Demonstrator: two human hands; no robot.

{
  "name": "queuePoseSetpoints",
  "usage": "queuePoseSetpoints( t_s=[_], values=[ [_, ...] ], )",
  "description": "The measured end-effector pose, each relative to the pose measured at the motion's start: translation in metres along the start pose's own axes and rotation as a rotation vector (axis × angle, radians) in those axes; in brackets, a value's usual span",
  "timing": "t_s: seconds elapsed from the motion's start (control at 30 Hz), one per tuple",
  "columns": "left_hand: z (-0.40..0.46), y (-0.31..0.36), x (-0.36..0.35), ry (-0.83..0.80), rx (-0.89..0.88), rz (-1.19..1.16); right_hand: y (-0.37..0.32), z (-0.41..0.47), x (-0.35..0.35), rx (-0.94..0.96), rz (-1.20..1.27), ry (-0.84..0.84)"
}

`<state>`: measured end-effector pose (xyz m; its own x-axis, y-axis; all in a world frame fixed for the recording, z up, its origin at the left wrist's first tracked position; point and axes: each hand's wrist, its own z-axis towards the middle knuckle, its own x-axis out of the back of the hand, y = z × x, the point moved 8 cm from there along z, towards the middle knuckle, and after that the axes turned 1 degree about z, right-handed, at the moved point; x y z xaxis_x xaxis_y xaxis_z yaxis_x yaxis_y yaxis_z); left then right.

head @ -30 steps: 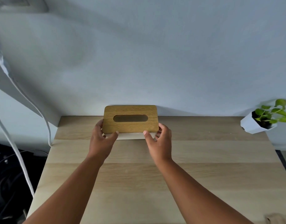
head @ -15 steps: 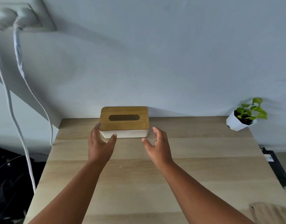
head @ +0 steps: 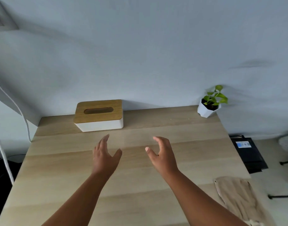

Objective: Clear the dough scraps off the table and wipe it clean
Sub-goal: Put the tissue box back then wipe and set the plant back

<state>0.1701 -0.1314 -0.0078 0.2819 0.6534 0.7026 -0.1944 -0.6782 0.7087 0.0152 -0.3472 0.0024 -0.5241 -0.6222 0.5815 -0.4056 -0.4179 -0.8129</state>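
My left hand and my right hand hover over the middle of the light wooden table, both open with fingers spread and nothing in them. A white tissue box with a wooden lid stands at the back of the table near the wall, a short way beyond my left hand. A beige cloth lies crumpled at the table's right front edge. A few tiny pale specks lie at the back of the table, left of the plant.
A small green plant in a white pot stands at the back right corner. White cables hang down the wall at the left. A black device lies on the floor right of the table.
Both hands let go of the tissue box and drew back toward me. The box now stands by the wall. The view swung right, showing more of the cloth.
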Motion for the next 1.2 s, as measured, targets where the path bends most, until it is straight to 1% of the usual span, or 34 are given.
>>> queuePoseSetpoints(
  t_s=[0.1,0.17,0.3,0.4,0.47,0.53,0.67,0.73,0.83,1.03,1.2],
  values=[
    [-0.027,0.004,-0.035,-0.064,-0.018,0.053,0.036,-0.020,0.042,-0.003,-0.064,0.027],
    [-0.045,0.009,-0.062,-0.117,-0.068,0.116,0.068,-0.039,0.075,-0.016,-0.133,0.060],
    [-0.081,0.018,-0.108,-0.196,-0.169,0.232,0.138,-0.092,0.136,-0.019,-0.344,0.031],
    [-0.095,0.021,-0.133,-0.218,-0.239,0.343,0.186,-0.134,0.180,-0.057,-0.507,0.039],
    [-0.096,0.017,-0.138,-0.205,-0.242,0.376,0.209,-0.156,0.203,-0.042,-0.587,0.050],
    [-0.092,0.012,-0.139,-0.180,-0.245,0.415,0.231,-0.170,0.216,-0.040,-0.623,0.022],
    [-0.077,0.002,-0.136,-0.122,-0.269,0.500,0.254,-0.176,0.217,-0.006,-0.730,-0.064],
    [-0.070,-0.003,-0.136,-0.083,-0.249,0.518,0.257,-0.171,0.206,0.031,-0.798,-0.093],
    [-0.068,-0.006,-0.142,-0.041,-0.271,0.566,0.259,-0.158,0.191,0.062,-0.875,-0.112],
    [-0.062,-0.017,-0.144,0.007,-0.295,0.611,0.256,-0.115,0.171,0.105,-0.879,-0.123],
    [-0.063,-0.021,-0.146,0.030,-0.318,0.626,0.230,-0.029,0.141,0.079,-0.817,-0.070]
  ],
)
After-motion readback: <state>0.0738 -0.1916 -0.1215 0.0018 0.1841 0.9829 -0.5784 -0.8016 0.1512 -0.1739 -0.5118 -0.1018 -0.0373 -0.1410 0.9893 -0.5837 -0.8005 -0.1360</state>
